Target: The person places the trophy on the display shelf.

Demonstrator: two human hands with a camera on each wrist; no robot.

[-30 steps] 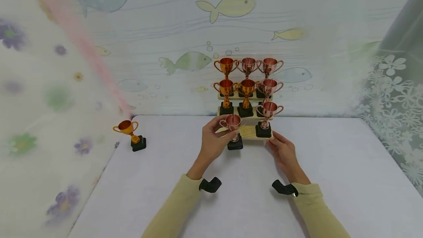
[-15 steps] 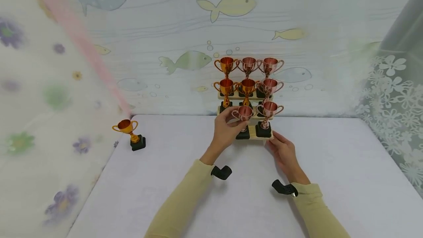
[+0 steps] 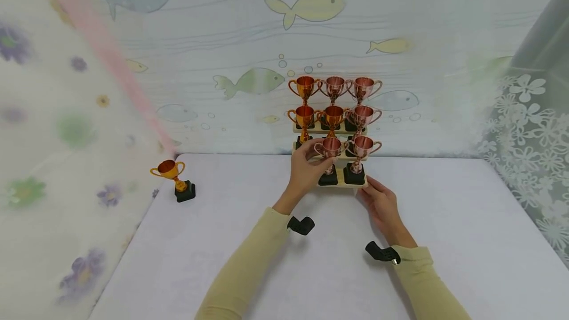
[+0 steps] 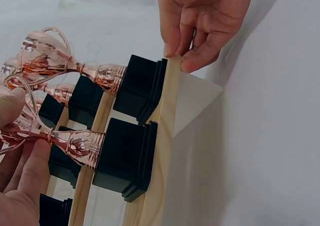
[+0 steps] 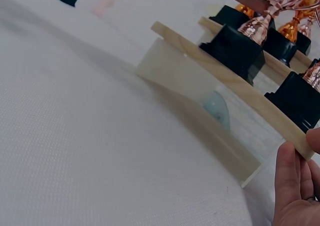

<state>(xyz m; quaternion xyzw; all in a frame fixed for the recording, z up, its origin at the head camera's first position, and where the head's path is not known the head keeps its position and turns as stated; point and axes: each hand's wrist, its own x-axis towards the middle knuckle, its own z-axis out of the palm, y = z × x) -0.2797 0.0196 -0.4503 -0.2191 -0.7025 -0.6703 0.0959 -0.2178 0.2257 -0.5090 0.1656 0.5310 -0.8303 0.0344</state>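
Observation:
A rose-gold trophy cup (image 3: 331,148) on a black base stands in the middle of the lowest tier of a stepped wooden display rack (image 3: 340,178). My left hand (image 3: 305,171) holds its cup and stem between thumb and fingers. In the left wrist view its black base (image 4: 125,156) sits against the wooden strip. My right hand (image 3: 383,206) pinches the right end of that strip, thumb above and fingers beneath, as the right wrist view shows. Just beside it stands another rose-gold trophy (image 3: 362,148). Part of the left fingers is hidden behind the held cup.
Several gold and rose-gold trophies, among them a gold one (image 3: 304,116), fill the upper two tiers. A lone gold trophy (image 3: 171,171) stands at the table's far left. The white table (image 3: 338,260) meets a fish-print curtain (image 3: 222,38) behind the rack.
My left hand has moved right and slightly away from me, bringing the rose-gold trophy from in front of the rack onto its lowest tier. The right hand has stayed at the strip's end.

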